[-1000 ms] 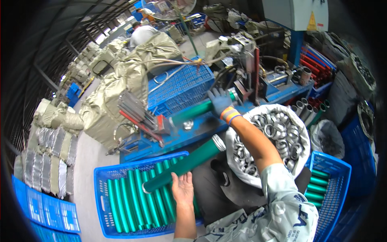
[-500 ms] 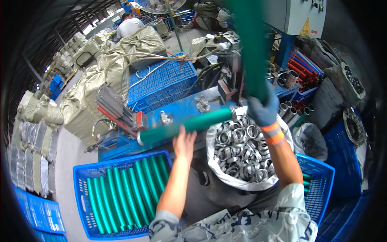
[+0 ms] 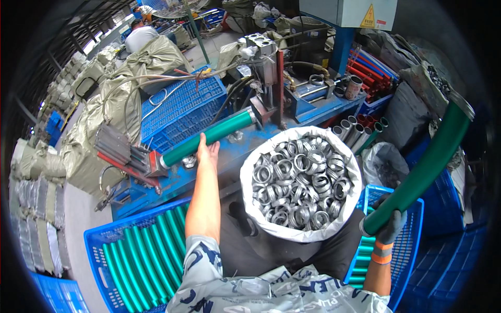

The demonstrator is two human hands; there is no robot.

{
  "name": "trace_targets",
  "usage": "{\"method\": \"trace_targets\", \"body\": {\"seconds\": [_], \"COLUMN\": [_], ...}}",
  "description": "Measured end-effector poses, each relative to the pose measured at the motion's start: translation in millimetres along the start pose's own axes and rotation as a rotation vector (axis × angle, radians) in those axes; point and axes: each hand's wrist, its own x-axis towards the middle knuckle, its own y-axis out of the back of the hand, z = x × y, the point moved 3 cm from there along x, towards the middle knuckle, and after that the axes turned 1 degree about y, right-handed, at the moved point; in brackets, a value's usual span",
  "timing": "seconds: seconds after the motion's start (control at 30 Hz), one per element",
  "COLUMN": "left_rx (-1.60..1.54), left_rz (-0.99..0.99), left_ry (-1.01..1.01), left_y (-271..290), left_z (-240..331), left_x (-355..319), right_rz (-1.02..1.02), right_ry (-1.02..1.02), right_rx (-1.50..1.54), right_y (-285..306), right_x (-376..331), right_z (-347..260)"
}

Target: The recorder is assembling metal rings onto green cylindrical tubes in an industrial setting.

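Note:
My left hand (image 3: 207, 153), bare, rests on a green tube (image 3: 209, 137) that lies across the blue machine bench (image 3: 172, 180), its end against the press fixture (image 3: 263, 107). My right hand (image 3: 390, 227), in a grey glove with an orange cuff, grips the lower end of a second green tube (image 3: 425, 167) that rises up to the right, over the blue crate (image 3: 404, 245) on my right. Between my arms stands a white sack (image 3: 297, 180) full of metal rings.
A blue crate (image 3: 141, 255) of green tubes stands at lower left. Grey sacks (image 3: 99, 120) pile up on the left. Bare metal and red tubes (image 3: 365, 78) lie behind the bench. A person (image 3: 138, 34) sits far back by a fan.
My right hand swung its green tube from upright above the bench out and down to the right crate. My left hand stays on the tube, which now lies seated in the fixture.

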Motion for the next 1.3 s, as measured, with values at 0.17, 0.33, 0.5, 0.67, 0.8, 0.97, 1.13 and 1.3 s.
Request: {"method": "trace_targets", "body": {"seconds": [0.17,0.33,0.5,0.67,0.8,0.97,1.13,1.3], "left_rx": [0.015,-0.026,0.037,0.078,0.052,0.086,0.185,0.217], "left_rz": [-0.112,-0.219,-0.177,-0.036,-0.01,0.041,0.125,0.062], "left_ry": [-0.016,0.019,-0.054,-0.077,-0.038,0.007,0.011,0.014], "left_y": [-14,-27,-16,-7,9,-1,-5,-1], "left_z": [13,21,31,3,1,-13,-3,3], "left_x": [-23,-52,-38,-4,18,18,-3,-2], "right_rz": [0.089,0.078,0.02,0.09,0.108,0.134,0.104,0.159], "right_ry": [-0.114,-0.222,-0.202,-0.229,-0.199,-0.225,-0.231,-0.197], "right_rx": [-0.024,-0.027,0.045,0.017,0.028,0.05,0.055,-0.006], "right_y": [12,12,6,8,5,20,10,30], "right_x": [-15,-18,-19,-27,-28,-42,-41,-49], "right_z": [27,33,46,40,39,53,52,54]}}
